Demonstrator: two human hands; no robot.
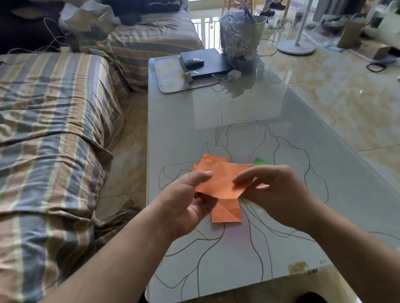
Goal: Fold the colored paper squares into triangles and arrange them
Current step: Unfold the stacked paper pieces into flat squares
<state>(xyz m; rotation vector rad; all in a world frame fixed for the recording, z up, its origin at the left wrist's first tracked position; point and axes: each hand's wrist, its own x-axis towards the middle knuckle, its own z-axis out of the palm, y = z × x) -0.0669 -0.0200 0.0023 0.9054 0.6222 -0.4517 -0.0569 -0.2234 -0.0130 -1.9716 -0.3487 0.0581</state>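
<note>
The left hand [185, 198] pinches the orange paper sheet [219, 182] at its 9 o'clock edge, thumb on top and curled fingers beneath. The right hand [277, 191] pinches the same sheet at its 3 o'clock edge, forefinger and thumb closed on the paper. The sheet is lifted off the glass table [239, 117], creased and slightly bent. Just below it, at 6 o'clock, a smaller orange folded piece [226, 213] lies flat on the glass, partly hidden by the left hand. At 1 o'clock from the held sheet a green paper [261, 161] peeks out behind the right hand, with a thin blue edge beside it.

The near rim of the table runs below the forearms; its left edge borders a narrow floor strip beside the striped sofa [47, 127]. The middle of the glass, toward 12 o'clock, lies open up to a mat [167, 83] bearing a black laptop [208, 63] and a mouse [194, 62]. A plastic-wrapped pot [242, 40] stands at the far right corner. White lettering on the laptop's front edge is too small to read.
</note>
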